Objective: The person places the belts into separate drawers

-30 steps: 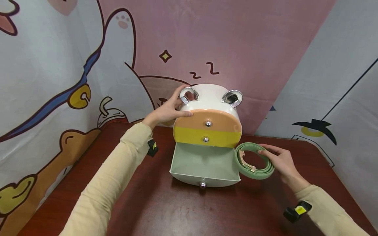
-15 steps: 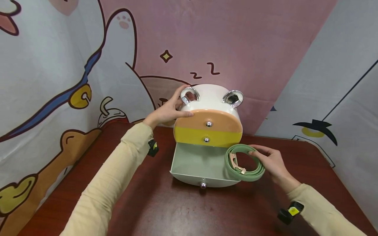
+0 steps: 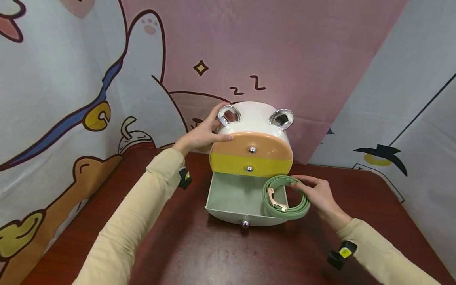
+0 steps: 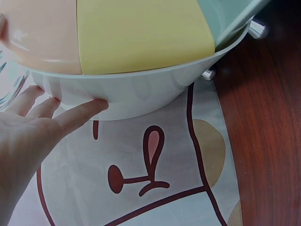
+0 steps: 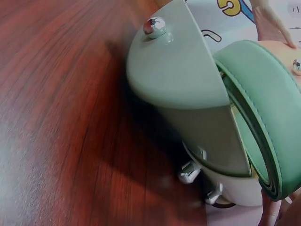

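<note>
A small drawer cabinet (image 3: 254, 116) with a white shell and two silver ears stands on the table. Its orange drawer (image 3: 270, 146) and yellow drawer (image 3: 228, 164) are closed; the pale green bottom drawer (image 3: 231, 194) is pulled out. My left hand (image 3: 201, 132) rests against the cabinet's upper left, thumb on the front edge. Its other fingers (image 4: 87, 110) press fairly straight against the white side in the left wrist view. With my right hand (image 3: 318, 196) I pinch a coiled green belt (image 3: 301, 208) with a gold buckle, above the drawer's right side; the belt covers part of it.
The dark red wooden table (image 3: 199, 253) extends in front of and beside the cabinet. Right behind it hangs a cartoon-printed cloth (image 3: 285, 51). Short metallic legs (image 5: 189, 172) show under the cabinet in the right wrist view.
My right hand has carried the coiled belt leftward, from beside the pulled-out drawer to over its right side. My left hand and the cabinet have stayed in place.
</note>
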{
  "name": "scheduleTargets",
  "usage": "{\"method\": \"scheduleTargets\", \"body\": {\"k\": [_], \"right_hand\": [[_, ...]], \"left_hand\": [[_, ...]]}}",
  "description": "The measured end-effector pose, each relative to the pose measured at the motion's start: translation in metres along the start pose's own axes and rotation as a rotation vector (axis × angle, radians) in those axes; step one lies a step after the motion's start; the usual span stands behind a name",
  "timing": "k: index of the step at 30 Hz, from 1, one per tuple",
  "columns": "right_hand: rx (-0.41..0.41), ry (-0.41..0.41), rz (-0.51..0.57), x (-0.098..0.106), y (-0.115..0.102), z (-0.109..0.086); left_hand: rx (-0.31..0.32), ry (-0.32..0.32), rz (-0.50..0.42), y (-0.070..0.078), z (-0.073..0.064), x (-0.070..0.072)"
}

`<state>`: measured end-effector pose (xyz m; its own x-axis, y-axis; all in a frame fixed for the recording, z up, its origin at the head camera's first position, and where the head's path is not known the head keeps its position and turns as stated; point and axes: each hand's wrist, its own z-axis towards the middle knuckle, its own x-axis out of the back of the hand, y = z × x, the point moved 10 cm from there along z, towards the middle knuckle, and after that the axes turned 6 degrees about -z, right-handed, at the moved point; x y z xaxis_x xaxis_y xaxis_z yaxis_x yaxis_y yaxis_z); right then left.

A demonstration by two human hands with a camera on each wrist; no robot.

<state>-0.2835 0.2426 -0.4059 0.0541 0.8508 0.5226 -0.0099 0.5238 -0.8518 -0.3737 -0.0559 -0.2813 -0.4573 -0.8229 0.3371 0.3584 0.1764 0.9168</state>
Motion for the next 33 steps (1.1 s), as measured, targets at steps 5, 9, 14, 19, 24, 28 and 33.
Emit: {"method": "scheduleTargets", "body": {"k": [5, 9, 14, 19, 24, 28, 33], "right_hand": [[-0.022, 0.006, -0.001, -0.003, -0.004, 0.001], [-0.020, 0.044, 0.001, -0.004, -0.010, 0.002], [0.015, 0.078, -0.067, -0.010, -0.020, 0.003], [0.033, 0.083, -0.157, -0.019, -0.028, 0.004], [0.055, 0.093, -0.208, -0.025, -0.032, 0.005], [0.115, 0.111, -0.268, -0.030, -0.039, 0.005], [0.184, 0.107, -0.303, -0.040, -0.047, 0.006]], "left_hand": [[-0.006, 0.008, 0.011, 0.001, 0.000, 0.001], [-0.008, 0.008, 0.013, 0.002, -0.001, 0.001], [-0.013, 0.004, 0.012, 0.002, 0.000, 0.001], [-0.015, 0.007, 0.016, 0.002, 0.000, 0.001], [-0.011, 0.006, 0.017, 0.001, -0.001, -0.001], [-0.004, 0.009, 0.019, 0.001, -0.001, 0.000], [-0.010, 0.006, 0.011, 0.001, 0.000, 0.000]]}}
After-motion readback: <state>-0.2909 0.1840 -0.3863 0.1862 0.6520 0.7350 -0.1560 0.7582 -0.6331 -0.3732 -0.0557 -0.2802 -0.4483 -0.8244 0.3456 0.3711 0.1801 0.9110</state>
